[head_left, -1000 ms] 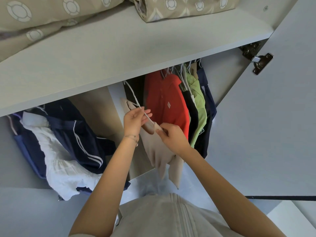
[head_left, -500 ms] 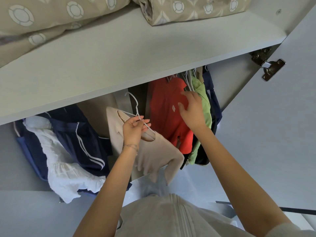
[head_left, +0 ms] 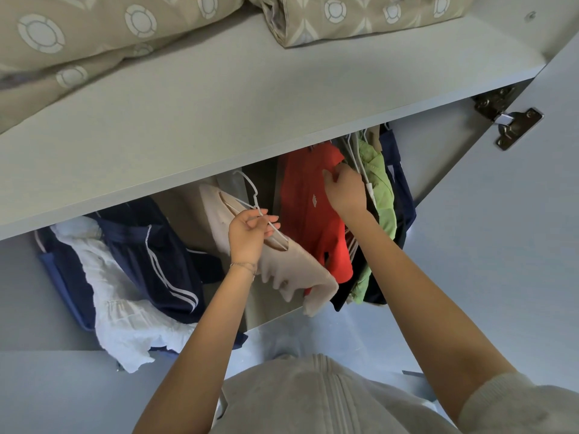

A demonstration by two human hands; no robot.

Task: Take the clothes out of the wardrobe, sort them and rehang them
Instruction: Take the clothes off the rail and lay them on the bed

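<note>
The left hand (head_left: 247,236) grips a white hanger (head_left: 250,192) carrying a beige top (head_left: 291,270), held just under the shelf (head_left: 219,120) that bears patterned bedding (head_left: 94,36). The right hand (head_left: 344,192) curls its fingers into the shoulder of the hanging red shirt (head_left: 307,220), beside a green shirt (head_left: 382,195). Navy shorts (head_left: 150,255) and a white garment (head_left: 125,308) hang at the left.

Soft even daylight, wardrobe interior shadowed, wide-angle bending at edges, focus sharp.

Red shirt (head_left: 308,195), beige top (head_left: 291,264)
</note>
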